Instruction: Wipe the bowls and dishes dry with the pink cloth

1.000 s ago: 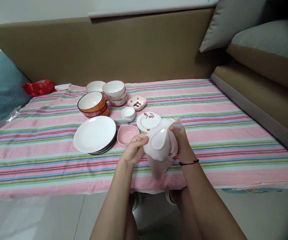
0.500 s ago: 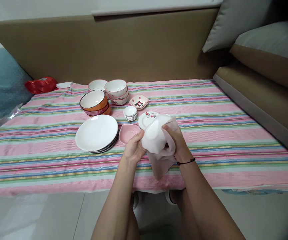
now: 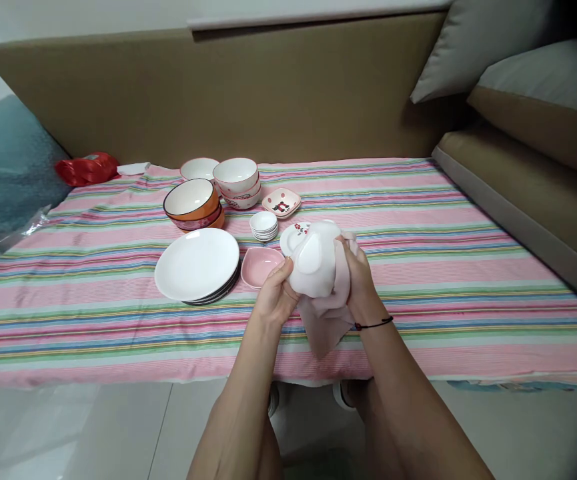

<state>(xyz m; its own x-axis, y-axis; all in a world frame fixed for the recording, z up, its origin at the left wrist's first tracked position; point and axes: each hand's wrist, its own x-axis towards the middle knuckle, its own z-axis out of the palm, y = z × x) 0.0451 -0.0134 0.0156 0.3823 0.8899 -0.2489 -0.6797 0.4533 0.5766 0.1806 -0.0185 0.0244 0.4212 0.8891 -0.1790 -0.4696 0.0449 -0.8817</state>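
Note:
A white bowl (image 3: pixel 313 260) is held up over the near part of the bed cover, its underside turned towards me. My left hand (image 3: pixel 277 293) grips the bowl's left edge, thumb on the outside. On the other side my right hand (image 3: pixel 361 277) presses a pale pink cloth (image 3: pixel 321 327) around the bowl, and the loose end hangs below. The right fingertips are partly hidden in the cloth. Just behind the bowl lies a white plate with red flowers (image 3: pixel 291 237), partly covered from view. A pink bowl (image 3: pixel 259 268) rests left of my hands.
Stacked white plates (image 3: pixel 195 263), orange bowls (image 3: pixel 191 200), white bowls with pink rims (image 3: pixel 238 177), small white dishes (image 3: pixel 263 223) and a square patterned dish (image 3: pixel 281 203) stand on the striped cloth (image 3: pixel 443 267). A red bundle (image 3: pixel 87 169) lies back left. Cushions (image 3: pixel 543 80) are at right.
The bowl has tilted slightly in my hands, and the cloth has slid towards its right side, leaving more of the white underside showing. Both hands keep their hold.

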